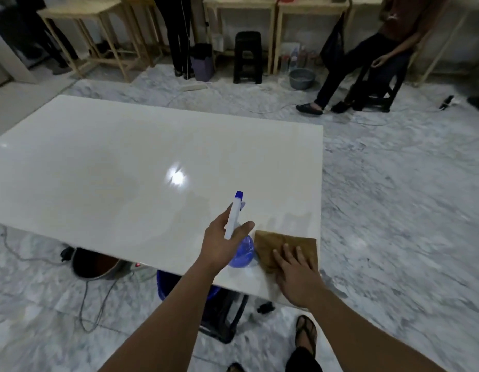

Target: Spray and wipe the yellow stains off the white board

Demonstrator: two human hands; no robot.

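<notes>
Left hand (pixel 222 244) covers the neck and trigger of the spray bottle (pixel 239 237); its lower body blurs into glare. Near edge of brown cloth (pixel 284 247) hidden under right hand (pixel 294 277). White board (pixel 112 162) cut off at frame left; yellow stains too faint to make out.

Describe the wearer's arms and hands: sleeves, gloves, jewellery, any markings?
Both forearms are bare to the frame edge, with no sleeves in view. The left hand and right hand wear no gloves. No watch, ring, bracelet, cable or marking shows on either. The image is soft, so fine detail on the fingers cannot be told.
</notes>
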